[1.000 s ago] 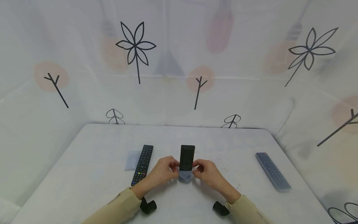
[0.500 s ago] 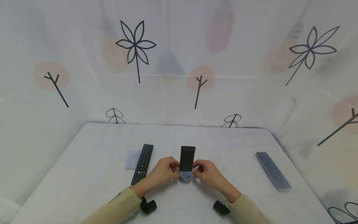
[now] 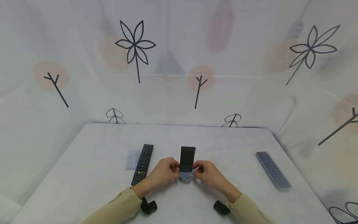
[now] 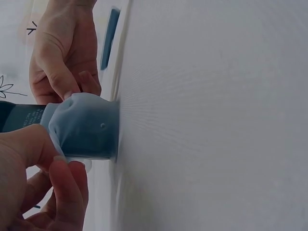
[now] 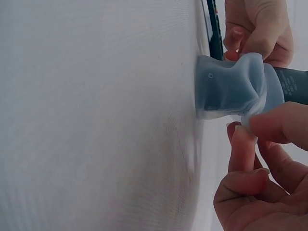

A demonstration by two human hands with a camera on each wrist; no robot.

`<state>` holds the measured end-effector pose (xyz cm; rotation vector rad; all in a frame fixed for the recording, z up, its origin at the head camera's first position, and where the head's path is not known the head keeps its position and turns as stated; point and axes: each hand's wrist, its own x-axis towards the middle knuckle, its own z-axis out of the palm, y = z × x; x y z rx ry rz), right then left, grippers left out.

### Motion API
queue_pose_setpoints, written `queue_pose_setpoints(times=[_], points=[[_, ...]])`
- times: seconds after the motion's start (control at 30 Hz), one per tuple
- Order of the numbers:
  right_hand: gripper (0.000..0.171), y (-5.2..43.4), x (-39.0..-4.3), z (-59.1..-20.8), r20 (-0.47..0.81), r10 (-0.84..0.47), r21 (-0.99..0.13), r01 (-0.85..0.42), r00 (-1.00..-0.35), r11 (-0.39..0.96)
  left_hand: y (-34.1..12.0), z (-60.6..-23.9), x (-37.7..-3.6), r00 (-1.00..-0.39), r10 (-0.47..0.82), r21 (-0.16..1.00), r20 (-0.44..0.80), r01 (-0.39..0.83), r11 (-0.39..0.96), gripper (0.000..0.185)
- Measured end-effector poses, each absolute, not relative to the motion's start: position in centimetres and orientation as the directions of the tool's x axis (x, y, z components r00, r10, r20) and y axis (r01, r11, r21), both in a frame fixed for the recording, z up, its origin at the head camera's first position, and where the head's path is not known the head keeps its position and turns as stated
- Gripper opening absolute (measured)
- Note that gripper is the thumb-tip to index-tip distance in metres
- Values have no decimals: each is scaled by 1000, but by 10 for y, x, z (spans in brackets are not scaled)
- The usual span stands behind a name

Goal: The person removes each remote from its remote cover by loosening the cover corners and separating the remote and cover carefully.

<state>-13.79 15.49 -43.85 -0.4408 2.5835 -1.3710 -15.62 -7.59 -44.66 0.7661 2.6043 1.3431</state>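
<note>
A black remote control [image 3: 187, 158] stands upright on the table, its lower end inside a bunched, translucent bluish silicone cover [image 3: 185, 176]. My left hand [image 3: 165, 170] pinches the cover's edge on the left between thumb and forefinger. On the opposite side my right hand [image 3: 208, 174] pinches the same edge. In the left wrist view the soft cover [image 4: 89, 127] is folded and creased around the remote's foot, which rests against the tabletop. The right wrist view shows the cover [image 5: 236, 86] pulled into wrinkles toward the thumb, with small printed text on the bare remote above it.
Left of the hands a second black remote [image 3: 143, 165] with many buttons lies partly over a flat translucent sleeve [image 3: 132, 159]. Far right lies a remote in a clear bluish cover [image 3: 273, 171]. Black curved objects [image 3: 149, 207] show beside both forearms on the white table [image 3: 106, 140].
The standing remote has sunk very slightly, its top a little lower in the head view. Both hands keep their pinch on the cover and have hardly moved.
</note>
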Motion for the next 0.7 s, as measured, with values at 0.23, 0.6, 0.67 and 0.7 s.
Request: queue_pose_setpoints(times=[0.23,0.6,0.67,0.7], points=[[14,155,-137,-438,-13,-350,-830,-185,-937,526,-75,-447,-155,-874,472,798,112,363,482,26],[17,155,-133,-438,11,-310,-826,-184,-951,533,-72,-450,-152,-868,450,769,209,430,473,16],[17,155,-132,-438,23,-307,-823,-193,-951,534,-72,-450,-152,-872,440,762,216,433,482,15],[17,155,-132,-438,29,-307,-823,-197,-951,533,-72,-450,-151,-872,437,757,221,436,487,15]])
